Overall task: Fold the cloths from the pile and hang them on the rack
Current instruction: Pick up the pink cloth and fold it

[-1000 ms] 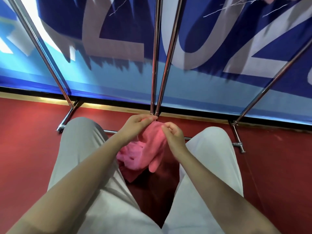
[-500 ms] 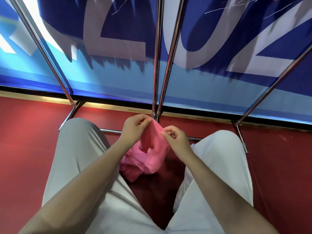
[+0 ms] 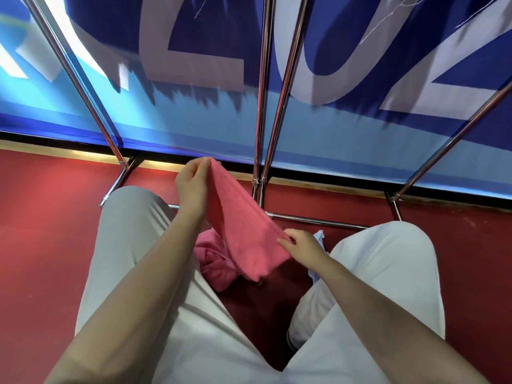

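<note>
A pink cloth [image 3: 241, 228] is stretched between my two hands above my knees. My left hand [image 3: 192, 184] pinches its far corner, raised toward the rack. My right hand [image 3: 303, 246] pinches the near corner, lower and closer to my right knee. More pink cloth [image 3: 214, 261] lies bunched on the floor between my legs, partly hidden by the held cloth. The metal rack [image 3: 261, 106] rises in front of me with chrome poles, and its base bar [image 3: 318, 221] runs just behind my hands.
My knees in light trousers frame the pile on the red floor [image 3: 41, 231]. A pale blue cloth [image 3: 318, 236] peeks out by my right knee. A blue banner [image 3: 194, 65] hangs behind the rack poles. Slanted rack poles [image 3: 77, 79] stand left and right.
My hands have moved apart, spreading the pink cloth out. My left hand went up and away, my right hand came down and nearer. The cloth lifted off the pile.
</note>
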`<state>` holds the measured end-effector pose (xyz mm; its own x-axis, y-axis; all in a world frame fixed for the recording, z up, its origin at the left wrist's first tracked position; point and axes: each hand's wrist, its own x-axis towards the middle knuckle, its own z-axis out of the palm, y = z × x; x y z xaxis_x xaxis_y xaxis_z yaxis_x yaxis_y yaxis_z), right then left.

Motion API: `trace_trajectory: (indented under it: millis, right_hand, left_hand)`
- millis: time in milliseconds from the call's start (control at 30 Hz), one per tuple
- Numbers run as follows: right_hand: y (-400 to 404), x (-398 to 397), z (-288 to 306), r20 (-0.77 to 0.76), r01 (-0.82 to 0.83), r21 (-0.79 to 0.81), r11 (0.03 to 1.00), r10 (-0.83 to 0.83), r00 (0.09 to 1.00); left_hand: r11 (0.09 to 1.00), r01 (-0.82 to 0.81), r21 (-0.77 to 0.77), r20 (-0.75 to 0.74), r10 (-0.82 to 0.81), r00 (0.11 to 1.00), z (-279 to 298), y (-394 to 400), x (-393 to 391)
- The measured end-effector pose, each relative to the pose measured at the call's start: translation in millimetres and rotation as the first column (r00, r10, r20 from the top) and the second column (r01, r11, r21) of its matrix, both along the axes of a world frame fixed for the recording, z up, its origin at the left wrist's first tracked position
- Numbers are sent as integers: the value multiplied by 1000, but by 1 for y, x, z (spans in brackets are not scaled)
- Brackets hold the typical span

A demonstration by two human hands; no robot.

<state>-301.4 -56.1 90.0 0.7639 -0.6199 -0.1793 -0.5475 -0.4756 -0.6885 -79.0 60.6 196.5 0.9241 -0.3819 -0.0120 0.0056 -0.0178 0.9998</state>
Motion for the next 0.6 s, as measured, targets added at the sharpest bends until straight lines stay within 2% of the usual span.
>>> trace_trajectory:
  millis: [67,133,233,333,433,533,600]
  right_hand:
    - [-3,-6,-9,-121,-15,8,1000,16,993]
    - [-1,-8,-10,-140,12,53,999,-4,990]
    - [6,0,10,66,124,192,974,-139,988]
    - [14,7,42,304,183,406,895,-321,897]
    - [17,8,65,396,158,502,850,-389,832]
    - [18,8,76,403,164,406,899,-337,851]
    - [17,11,76,373,177,325,929,-298,879]
  left_hand:
    - [995,-92,-26,-84,89,992,1,4,9]
    - [981,-171,-89,-261,142,955,-1,6,19]
    - [954,-259,-153,-499,151,853,-6,7,27]
    - [937,-325,-127,-621,180,762,-11,7,31]
    - [951,-297,-86,-671,165,723,-13,3,33]
    - [980,-196,-42,-659,120,743,-15,-6,24]
    - [995,-102,7,-586,87,806,-18,-10,14]
